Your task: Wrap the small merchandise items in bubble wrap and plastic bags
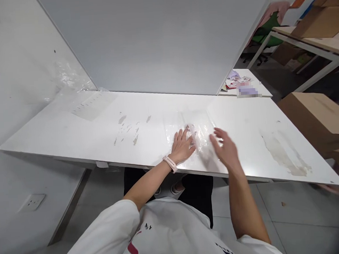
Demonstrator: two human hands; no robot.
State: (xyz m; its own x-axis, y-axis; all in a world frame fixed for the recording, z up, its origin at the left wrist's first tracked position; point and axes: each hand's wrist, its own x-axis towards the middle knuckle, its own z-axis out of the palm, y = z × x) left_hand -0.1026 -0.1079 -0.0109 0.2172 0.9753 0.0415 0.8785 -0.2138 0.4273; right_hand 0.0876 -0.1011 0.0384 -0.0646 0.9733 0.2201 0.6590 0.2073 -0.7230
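A clear plastic bag (199, 127) lies flat on the white table (72, 129), near its front edge. My left hand (182, 147), with a pink watch on the wrist, presses palm-down on the bag's left part, fingers spread. Just above the bag's right part hovers my right hand (225, 148), fingers apart and slightly blurred, holding nothing. Something small and pinkish shows inside the bag near my left fingertips; I cannot tell what it is.
A white partition (158, 39) stands along the table's far edge. Small packets (235, 80) lie on a second table behind it. Cardboard boxes (315, 114) stand on the floor at right. Stains (286, 154) mark the tabletop's right part.
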